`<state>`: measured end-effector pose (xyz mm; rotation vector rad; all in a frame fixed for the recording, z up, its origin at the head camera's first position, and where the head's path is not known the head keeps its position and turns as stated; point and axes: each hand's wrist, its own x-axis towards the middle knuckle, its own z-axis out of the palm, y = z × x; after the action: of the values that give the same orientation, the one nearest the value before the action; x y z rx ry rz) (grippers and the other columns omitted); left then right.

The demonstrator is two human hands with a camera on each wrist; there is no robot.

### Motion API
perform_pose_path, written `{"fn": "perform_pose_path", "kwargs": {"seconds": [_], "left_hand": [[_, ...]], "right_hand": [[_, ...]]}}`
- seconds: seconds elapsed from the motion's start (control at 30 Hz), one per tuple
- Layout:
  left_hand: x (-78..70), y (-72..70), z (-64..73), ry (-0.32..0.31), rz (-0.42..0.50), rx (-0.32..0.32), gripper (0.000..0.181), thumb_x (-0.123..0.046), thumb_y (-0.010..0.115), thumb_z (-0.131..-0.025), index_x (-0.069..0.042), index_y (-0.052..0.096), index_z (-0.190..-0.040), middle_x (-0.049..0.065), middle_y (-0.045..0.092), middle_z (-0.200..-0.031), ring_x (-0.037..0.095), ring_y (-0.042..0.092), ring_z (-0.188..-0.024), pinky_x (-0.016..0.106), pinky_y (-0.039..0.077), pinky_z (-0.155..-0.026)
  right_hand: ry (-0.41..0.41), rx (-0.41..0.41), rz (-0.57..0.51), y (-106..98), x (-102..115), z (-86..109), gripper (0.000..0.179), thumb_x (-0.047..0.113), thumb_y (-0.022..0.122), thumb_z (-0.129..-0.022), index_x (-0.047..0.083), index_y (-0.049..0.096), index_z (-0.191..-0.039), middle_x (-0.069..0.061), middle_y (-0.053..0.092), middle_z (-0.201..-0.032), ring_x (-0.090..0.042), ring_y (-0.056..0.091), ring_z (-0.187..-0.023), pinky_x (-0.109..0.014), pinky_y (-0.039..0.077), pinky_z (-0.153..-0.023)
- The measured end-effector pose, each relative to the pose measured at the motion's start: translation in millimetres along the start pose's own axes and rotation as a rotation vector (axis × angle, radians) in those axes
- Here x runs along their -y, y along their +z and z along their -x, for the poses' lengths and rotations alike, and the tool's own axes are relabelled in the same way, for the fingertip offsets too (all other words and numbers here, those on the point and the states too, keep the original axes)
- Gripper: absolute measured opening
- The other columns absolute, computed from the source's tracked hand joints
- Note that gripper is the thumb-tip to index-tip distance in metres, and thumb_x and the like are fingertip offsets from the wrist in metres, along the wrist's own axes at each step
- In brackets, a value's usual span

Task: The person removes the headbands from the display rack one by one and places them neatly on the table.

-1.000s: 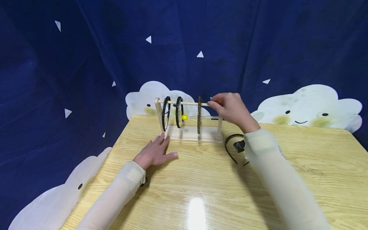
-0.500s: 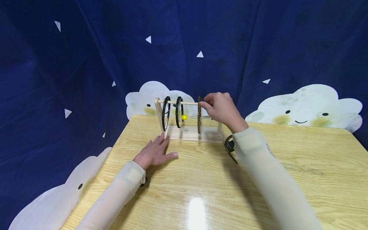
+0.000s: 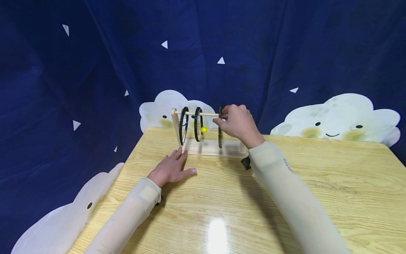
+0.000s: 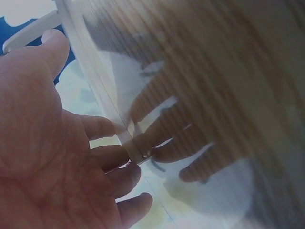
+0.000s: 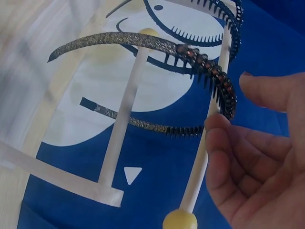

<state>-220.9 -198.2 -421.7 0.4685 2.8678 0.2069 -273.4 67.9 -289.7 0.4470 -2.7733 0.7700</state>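
A wooden headband stand [image 3: 209, 148] stands at the back of the table. From its upper rod hang two black toothed headbands [image 3: 182, 132] at the left and a bronze beaded headband [image 3: 220, 137] further right. My right hand [image 3: 238, 123] is up at the beaded headband. In the right wrist view, its forefinger tip comes right at the rod beside the beaded headband [image 5: 200, 59], the thumb held apart across a gap. My left hand [image 3: 171, 169] has its fingers spread, fingertips at the left front corner of the stand's base [image 4: 131, 148].
A black headband with a bow [image 3: 246, 163] lies right of the stand, mostly hidden by my right sleeve. A yellow ball [image 3: 204, 129] shows in front of the stand's lower bar. The rod's right end carries a yellow knob [image 5: 180, 220]. Behind hangs a dark blue curtain [image 3: 203, 53].
My right hand has moved left along the rod, from its right end to the beaded headband. Its sleeve now covers more of the headband on the table. My left hand has stayed put.
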Motion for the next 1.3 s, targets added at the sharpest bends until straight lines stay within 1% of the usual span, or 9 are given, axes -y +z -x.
{"fn": "perform_pose_path", "kwargs": {"seconds": [0.03,0.1,0.3,0.4,0.5,0.57,0.73,1.07,1.3], "left_hand": [[0.1,0.2,-0.2,0.001,0.004,-0.003,0.095,-0.073,0.044,-0.094,-0.008,0.023,-0.161,0.019,0.009,-0.165,0.038,0.015,-0.150,0.060,0.021,-0.116],[0.2,0.5,-0.4,0.001,0.005,-0.003,0.095,-0.074,0.044,-0.094,-0.008,0.023,-0.161,0.019,0.009,-0.165,0.038,0.014,-0.150,0.060,0.021,-0.116],[0.7,-0.1,-1.1,0.000,0.003,-0.001,0.096,-0.074,0.043,-0.094,-0.008,0.023,-0.161,0.019,0.009,-0.165,0.038,0.015,-0.150,0.060,0.022,-0.116],[0.5,-1.0,-0.7,0.007,0.006,-0.005,0.096,-0.073,0.044,-0.094,-0.007,0.024,-0.160,0.020,0.010,-0.165,0.039,0.016,-0.150,0.061,0.023,-0.115],[0.4,-1.5,-0.2,0.016,0.012,-0.014,0.095,-0.072,0.045,-0.095,-0.005,0.026,-0.160,0.022,0.012,-0.164,0.041,0.017,-0.149,0.062,0.023,-0.115],[0.1,-1.7,0.3,0.019,0.014,-0.016,0.095,-0.072,0.046,-0.095,-0.005,0.026,-0.160,0.022,0.012,-0.164,0.041,0.017,-0.149,0.062,0.023,-0.115],[-0.9,-1.9,1.5,0.020,0.018,-0.022,0.095,-0.071,0.046,-0.095,-0.005,0.026,-0.159,0.022,0.012,-0.164,0.041,0.017,-0.149,0.061,0.024,-0.115],[0.8,0.7,0.9,0.016,0.018,-0.019,0.095,-0.072,0.046,-0.095,-0.006,0.026,-0.160,0.021,0.011,-0.165,0.040,0.016,-0.150,0.061,0.024,-0.115],[1.2,1.2,0.7,0.009,0.012,-0.016,0.095,-0.073,0.045,-0.094,-0.007,0.025,-0.160,0.019,0.010,-0.165,0.039,0.015,-0.150,0.059,0.023,-0.116]], "right_hand": [[0.007,0.001,0.011,1,1,-0.4,0.045,0.042,0.073,-0.091,0.003,0.074,-0.113,-0.014,0.073,-0.108,-0.028,0.067,-0.086,-0.042,0.056,-0.074],[0.023,0.005,0.026,3,2,-1.0,0.045,0.042,0.073,-0.090,0.003,0.074,-0.113,-0.015,0.071,-0.113,-0.029,0.067,-0.089,-0.043,0.056,-0.074],[0.054,-0.014,0.029,7,4,-1.1,0.042,0.037,0.074,-0.090,0.001,0.073,-0.113,-0.016,0.071,-0.114,-0.026,0.066,-0.081,-0.040,0.056,-0.071],[0.046,-0.034,0.033,8,4,-0.9,0.040,0.034,0.074,-0.091,0.001,0.073,-0.113,-0.014,0.071,-0.097,-0.024,0.063,-0.069,-0.038,0.053,-0.062],[0.037,-0.049,0.039,8,4,-0.6,0.037,0.032,0.073,-0.090,0.002,0.073,-0.111,-0.010,0.066,-0.079,-0.021,0.056,-0.056,-0.036,0.047,-0.054],[0.035,-0.052,0.038,8,4,0.0,0.037,0.031,0.074,-0.090,0.002,0.074,-0.112,-0.009,0.065,-0.077,-0.020,0.053,-0.053,-0.036,0.045,-0.053],[0.030,-0.061,0.019,9,2,0.9,0.038,0.030,0.076,-0.089,0.001,0.074,-0.113,-0.011,0.071,-0.091,-0.021,0.058,-0.058,-0.036,0.049,-0.058],[0.033,-0.125,-0.015,12,-2,0.6,0.037,0.029,0.076,-0.090,0.003,0.075,-0.116,-0.010,0.075,-0.091,-0.026,0.069,-0.083,-0.044,0.056,-0.075],[0.000,-0.193,-0.042,10,-3,2.3,0.027,0.023,0.075,-0.090,0.005,0.078,-0.110,-0.009,0.076,-0.088,-0.025,0.071,-0.079,-0.044,0.056,-0.074]]}}
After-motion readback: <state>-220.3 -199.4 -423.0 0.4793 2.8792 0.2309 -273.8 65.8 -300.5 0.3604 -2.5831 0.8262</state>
